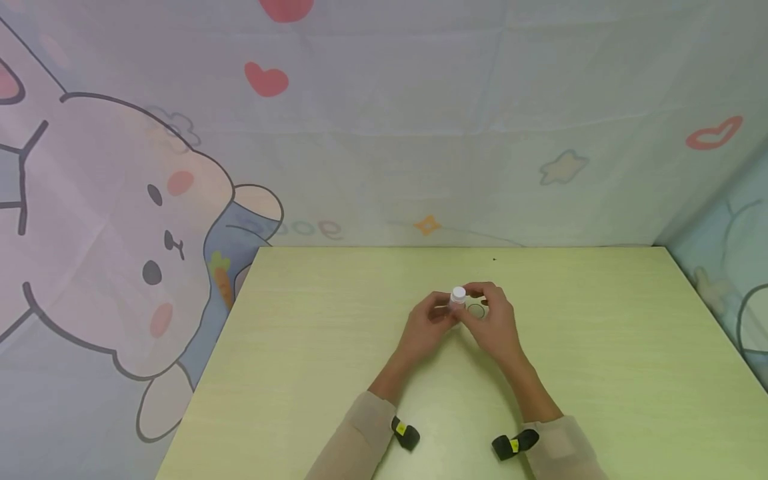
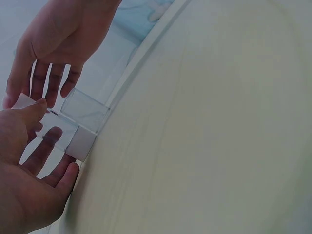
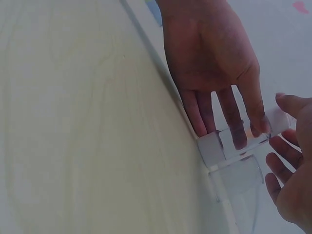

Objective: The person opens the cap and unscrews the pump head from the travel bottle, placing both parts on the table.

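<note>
Cartoon-printed cloth [image 1: 390, 133] hangs at the pale wood-grain bench's [image 1: 300, 320] twelve o'clock. At four o'clock from the head view's centre, the left hand [image 1: 427, 328] grips a clear bottle [image 1: 457, 303], white at both ends; the right hand [image 1: 495, 327] pinches its cap [image 1: 459, 292].

No text reads clearly: the faint lettering [image 1: 331, 230] on the wall cloth [image 1: 384, 167], left of centre, is illegible.

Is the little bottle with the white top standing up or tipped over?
Upright: in the head view, the bottle has its white cap uppermost, its body below. Whether it touches the table, I cannot tell.
</note>
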Demonstrator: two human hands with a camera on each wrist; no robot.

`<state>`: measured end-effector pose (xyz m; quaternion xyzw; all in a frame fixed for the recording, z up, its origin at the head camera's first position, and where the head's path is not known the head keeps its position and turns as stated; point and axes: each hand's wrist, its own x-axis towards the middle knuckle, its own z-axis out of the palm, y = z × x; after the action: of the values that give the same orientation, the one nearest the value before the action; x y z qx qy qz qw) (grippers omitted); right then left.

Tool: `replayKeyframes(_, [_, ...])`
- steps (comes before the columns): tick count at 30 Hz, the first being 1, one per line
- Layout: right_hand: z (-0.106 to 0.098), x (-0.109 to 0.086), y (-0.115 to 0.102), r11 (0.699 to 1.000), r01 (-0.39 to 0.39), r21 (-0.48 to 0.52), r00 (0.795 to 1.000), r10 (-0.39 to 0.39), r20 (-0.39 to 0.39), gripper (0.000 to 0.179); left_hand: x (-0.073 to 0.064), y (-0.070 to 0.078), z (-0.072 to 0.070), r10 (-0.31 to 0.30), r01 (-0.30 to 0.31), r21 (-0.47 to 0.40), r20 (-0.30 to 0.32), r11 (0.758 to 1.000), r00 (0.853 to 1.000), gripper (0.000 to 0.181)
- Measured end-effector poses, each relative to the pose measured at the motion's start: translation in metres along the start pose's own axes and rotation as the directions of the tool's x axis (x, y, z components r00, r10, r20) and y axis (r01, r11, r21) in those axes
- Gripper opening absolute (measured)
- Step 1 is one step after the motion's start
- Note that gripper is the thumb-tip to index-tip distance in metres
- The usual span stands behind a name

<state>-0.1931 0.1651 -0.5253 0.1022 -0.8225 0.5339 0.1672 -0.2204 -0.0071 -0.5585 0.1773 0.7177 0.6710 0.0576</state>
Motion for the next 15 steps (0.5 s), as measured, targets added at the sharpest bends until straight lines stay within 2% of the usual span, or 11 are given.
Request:
replayKeyframes(6, [0.0025,-0.0008,-0.0010,0.999,-0.030,-0.012,1.000,0.030,-0.006,0.035,-0.0002,0.0002,0.0000,-0.004,0.004,0.014,-0.006,1.000,1.000,0.024])
replayKeyframes(15, [0.0008,0.0024,-0.0001,0.999,0.011,-0.035,1.000,-0.011,0.024,0.031,-0.0006,0.0014,-0.0004,0.014,-0.013,0.050,-0.017,0.999,1.000,0.028])
